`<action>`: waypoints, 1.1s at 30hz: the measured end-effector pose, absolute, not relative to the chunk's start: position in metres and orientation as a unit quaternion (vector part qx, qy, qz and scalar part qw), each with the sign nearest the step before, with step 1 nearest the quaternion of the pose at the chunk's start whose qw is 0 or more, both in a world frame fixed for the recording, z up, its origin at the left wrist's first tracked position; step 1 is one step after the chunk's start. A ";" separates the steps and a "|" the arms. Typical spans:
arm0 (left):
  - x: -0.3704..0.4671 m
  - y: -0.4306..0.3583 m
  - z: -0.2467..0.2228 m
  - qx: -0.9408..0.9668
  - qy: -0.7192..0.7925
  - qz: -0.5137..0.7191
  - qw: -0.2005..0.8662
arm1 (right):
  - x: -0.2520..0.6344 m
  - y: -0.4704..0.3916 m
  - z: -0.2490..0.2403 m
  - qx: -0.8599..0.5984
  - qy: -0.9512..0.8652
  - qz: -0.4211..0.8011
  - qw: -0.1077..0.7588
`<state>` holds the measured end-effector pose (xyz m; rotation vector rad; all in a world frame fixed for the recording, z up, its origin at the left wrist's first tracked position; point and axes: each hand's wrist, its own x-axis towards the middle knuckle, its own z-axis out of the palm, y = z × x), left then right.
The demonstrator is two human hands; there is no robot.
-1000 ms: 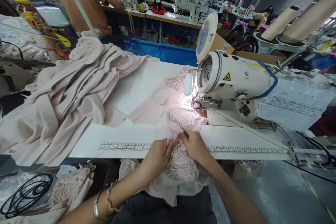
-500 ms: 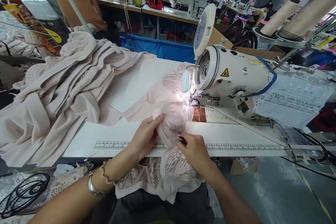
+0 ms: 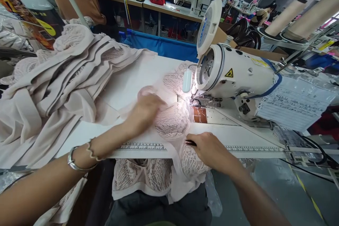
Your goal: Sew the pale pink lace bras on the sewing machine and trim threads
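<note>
Lace bra cup (image 3: 172, 123) lies flat beside the lit foot of the sewing machine (image 3: 235, 72), perhaps steadied at its near edge by the right hand (image 3: 212, 150), closed around a small dark tool (image 3: 191, 143), while the separate left hand (image 3: 144, 114) is too blurred to judge.

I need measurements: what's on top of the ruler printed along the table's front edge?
Lace fabric covers part of the ruler; the right hand and left forearm block more. What they cover cannot be read.
</note>
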<state>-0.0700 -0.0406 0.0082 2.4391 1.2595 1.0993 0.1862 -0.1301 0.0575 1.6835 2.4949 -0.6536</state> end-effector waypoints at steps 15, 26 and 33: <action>0.012 -0.011 -0.021 0.952 0.090 0.224 0.186 | 0.217 -0.049 0.013 0.648 0.740 -0.084 -0.158; 0.023 -0.028 -0.025 0.939 0.272 0.210 -0.020 | 0.212 -0.046 -0.007 0.678 0.693 -0.075 -0.231; 0.026 -0.034 -0.022 0.945 0.253 0.166 -0.126 | 0.210 -0.051 -0.015 0.654 0.718 -0.044 -0.234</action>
